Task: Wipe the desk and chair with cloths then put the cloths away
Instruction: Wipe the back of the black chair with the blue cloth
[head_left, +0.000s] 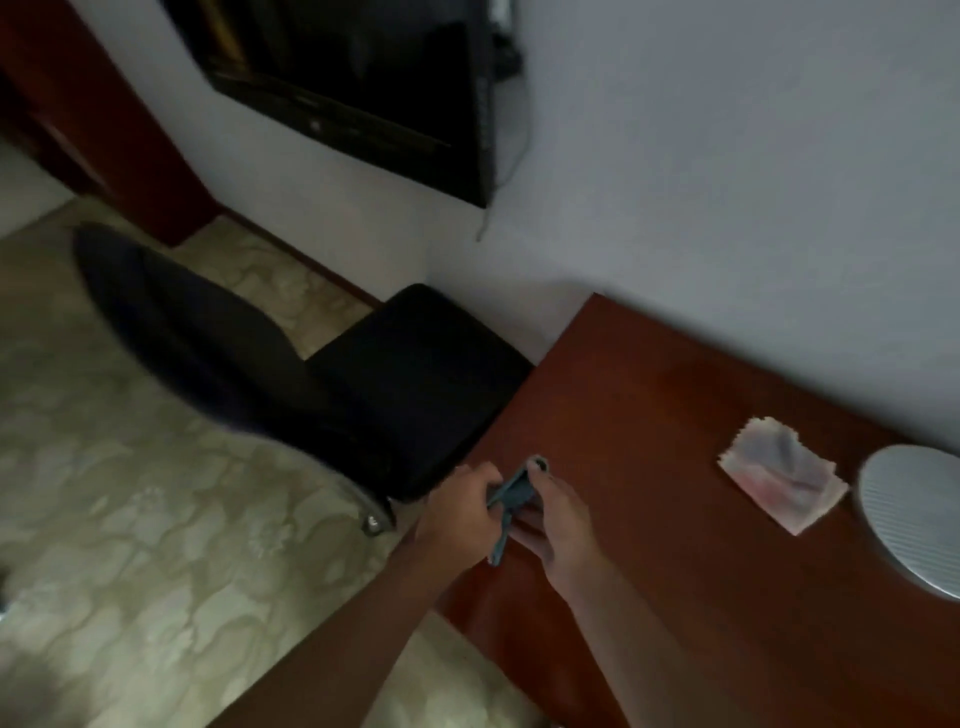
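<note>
A small grey-blue cloth (511, 496) is bunched between both hands over the left edge of the red-brown desk (675, 597). My left hand (460, 512) grips its left side and my right hand (558, 517) grips its right side. A second cloth (782, 480), pale pink and grey, lies folded flat on the desk farther right, apart from both hands. The black chair (415, 384) stands just left of the desk, its seat against the desk's edge and its backrest (171, 312) reaching left.
A round silvery disc (914, 514) sits at the desk's right edge near the folded cloth. A dark flat screen (363, 88) hangs on the white wall above the chair. Pale patterned floor (130, 519) lies left of the desk.
</note>
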